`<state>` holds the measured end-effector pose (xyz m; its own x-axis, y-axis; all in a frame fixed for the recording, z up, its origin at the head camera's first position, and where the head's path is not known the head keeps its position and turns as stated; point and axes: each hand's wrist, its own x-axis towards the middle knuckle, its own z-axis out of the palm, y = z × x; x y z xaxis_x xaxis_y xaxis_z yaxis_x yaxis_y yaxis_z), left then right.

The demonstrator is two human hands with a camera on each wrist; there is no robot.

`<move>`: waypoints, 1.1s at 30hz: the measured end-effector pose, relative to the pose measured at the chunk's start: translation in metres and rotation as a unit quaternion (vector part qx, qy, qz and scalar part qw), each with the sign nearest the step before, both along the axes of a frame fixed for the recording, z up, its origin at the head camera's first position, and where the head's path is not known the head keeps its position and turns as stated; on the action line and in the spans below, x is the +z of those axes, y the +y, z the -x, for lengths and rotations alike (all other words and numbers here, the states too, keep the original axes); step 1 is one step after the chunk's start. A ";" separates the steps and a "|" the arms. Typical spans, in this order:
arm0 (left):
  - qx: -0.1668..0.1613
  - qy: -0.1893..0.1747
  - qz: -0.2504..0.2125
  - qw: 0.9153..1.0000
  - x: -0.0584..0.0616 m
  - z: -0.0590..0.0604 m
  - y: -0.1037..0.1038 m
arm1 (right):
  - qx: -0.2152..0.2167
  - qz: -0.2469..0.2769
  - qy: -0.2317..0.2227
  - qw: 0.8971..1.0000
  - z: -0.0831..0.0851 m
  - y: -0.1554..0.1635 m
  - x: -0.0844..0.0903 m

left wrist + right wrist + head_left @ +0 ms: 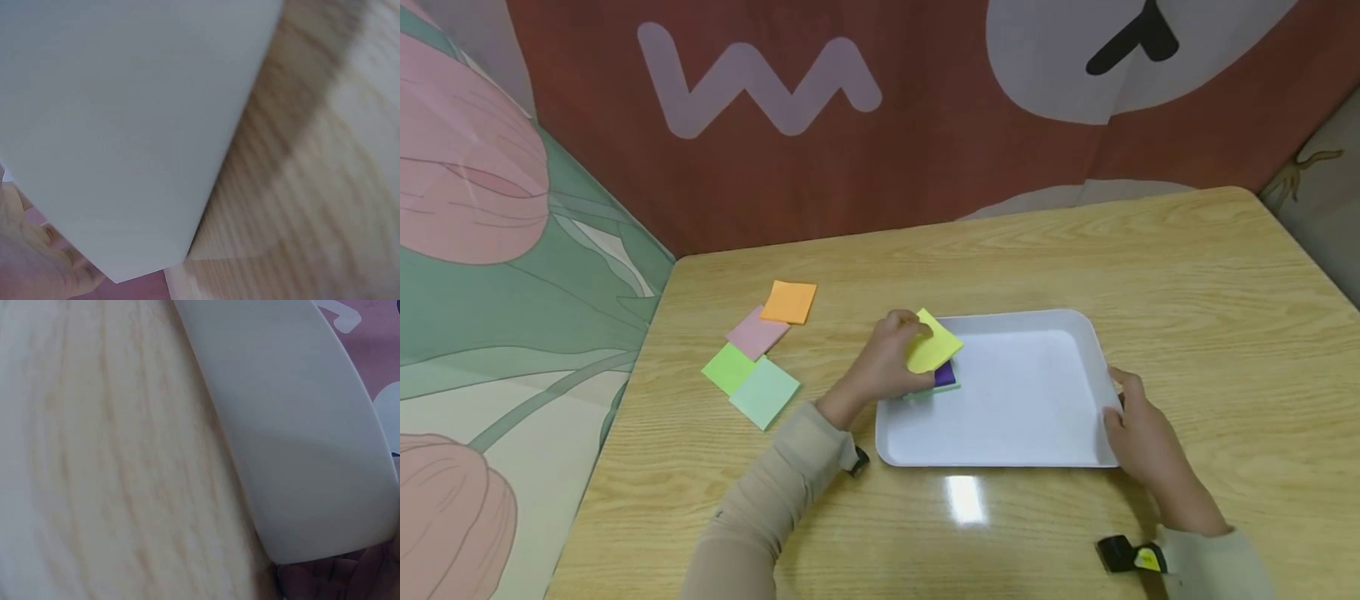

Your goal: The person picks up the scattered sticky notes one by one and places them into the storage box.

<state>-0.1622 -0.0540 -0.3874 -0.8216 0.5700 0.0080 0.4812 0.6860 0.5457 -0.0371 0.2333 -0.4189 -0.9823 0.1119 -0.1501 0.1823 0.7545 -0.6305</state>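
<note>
A white tray (pixel 1075 325) lies on the wooden table (pixel 1187 275). At the tray's left edge my left hand (pixel 887 362) pinches a yellow sticky note (pixel 932 343) above a small stack with a purple note (pixel 945 374) and a green one beneath. My right hand (pixel 1138 433) grips the tray's right rim near its front corner. In the left wrist view the tray's outer wall (pixel 125 125) fills the frame, with fingers (pixel 37 262) at the bottom left. The right wrist view shows the tray's rim (pixel 300 437) close up over the table.
Several loose sticky notes lie on the table to the left of the tray: orange (pixel 788 301), pink (pixel 757 332), bright green (pixel 727 367) and pale green (pixel 765 392). Patterned cloth walls stand behind and at the left. The table's right edge is near.
</note>
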 end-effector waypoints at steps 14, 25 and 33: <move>-0.039 0.036 0.061 0.997 -0.007 0.000 -0.001 | -0.001 0.000 0.002 1.000 0.000 0.000 0.000; -0.096 0.079 0.108 0.986 -0.013 0.002 -0.004 | -0.005 0.002 -0.009 1.000 0.001 0.000 0.000; -0.107 0.071 0.132 0.983 -0.015 0.003 -0.005 | -0.005 0.001 -0.006 1.000 0.001 -0.001 0.000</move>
